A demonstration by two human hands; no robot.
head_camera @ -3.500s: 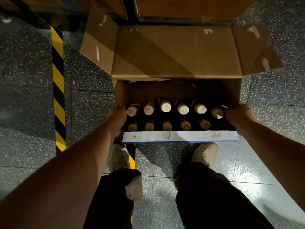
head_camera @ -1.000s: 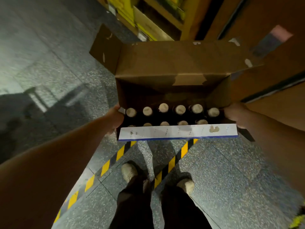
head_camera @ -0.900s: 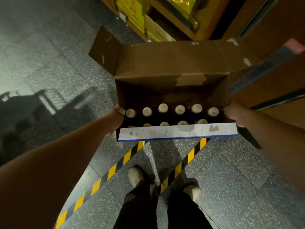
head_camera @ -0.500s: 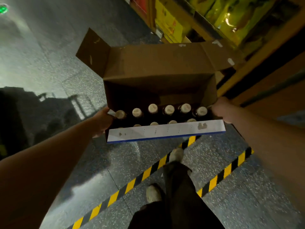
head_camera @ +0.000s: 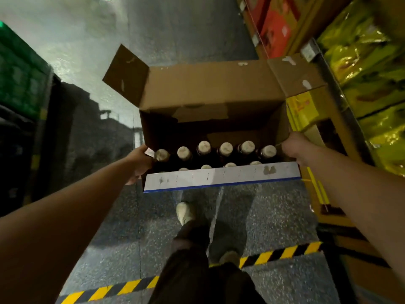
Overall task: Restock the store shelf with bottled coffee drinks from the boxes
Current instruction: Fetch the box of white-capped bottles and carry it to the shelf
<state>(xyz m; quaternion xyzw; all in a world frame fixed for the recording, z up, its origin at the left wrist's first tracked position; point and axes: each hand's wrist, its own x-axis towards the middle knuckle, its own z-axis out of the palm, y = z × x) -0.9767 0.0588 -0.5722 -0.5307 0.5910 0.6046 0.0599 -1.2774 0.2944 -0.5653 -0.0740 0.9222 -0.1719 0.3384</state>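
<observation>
I carry an open cardboard box (head_camera: 210, 88) in front of me, its brown flaps spread out and its near flap white with a blue edge. Inside stand two rows of dark coffee bottles (head_camera: 225, 148) with pale caps; the near row is mostly hidden behind the white flap. My left hand (head_camera: 140, 161) grips the box's left side. My right hand (head_camera: 292, 147) grips its right side. The box hangs above the floor, level.
Store shelving (head_camera: 341, 69) runs along the right, with yellow packs (head_camera: 368, 62) and red-orange boxes (head_camera: 274, 27). A green crate stack (head_camera: 19, 77) and dark shapes stand at the left. Grey speckled floor with black-and-yellow tape (head_camera: 280, 254) lies below; my feet are under the box.
I have lifted the box off the floor, turned and walked with it. The striped tape now lies behind my feet, and the shelving has come alongside on the right.
</observation>
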